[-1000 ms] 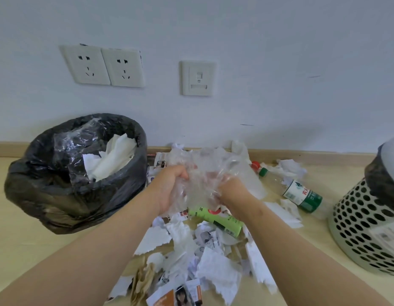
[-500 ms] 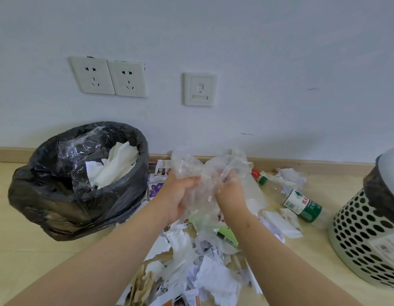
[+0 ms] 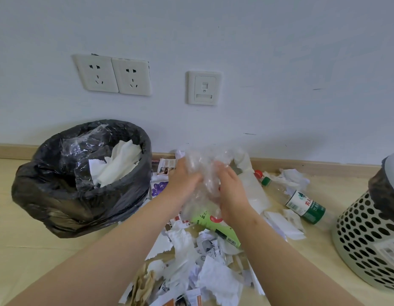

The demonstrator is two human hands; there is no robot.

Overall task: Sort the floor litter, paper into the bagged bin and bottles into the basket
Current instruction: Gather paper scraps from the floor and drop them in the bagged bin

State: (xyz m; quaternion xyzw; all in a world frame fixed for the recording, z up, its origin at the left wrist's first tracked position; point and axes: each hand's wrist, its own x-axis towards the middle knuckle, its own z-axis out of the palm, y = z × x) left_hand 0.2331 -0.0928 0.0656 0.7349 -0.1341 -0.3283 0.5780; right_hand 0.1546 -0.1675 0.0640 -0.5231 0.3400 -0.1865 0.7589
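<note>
You're holding clear plastic wad (image 3: 205,171), crumpled, glossy, see-through. Left hand (image 3: 183,180) grip curling round it, right hand (image 3: 232,193) grip clutching it too, above paper scraps (image 3: 216,281).

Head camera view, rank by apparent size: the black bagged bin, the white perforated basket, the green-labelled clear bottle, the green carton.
1. Black bagged bin.
2. White perforated basket, though the frame edge crops it.
3. Green-labelled clear bottle and green carton: unsure, the carton is partly hidden.
</note>
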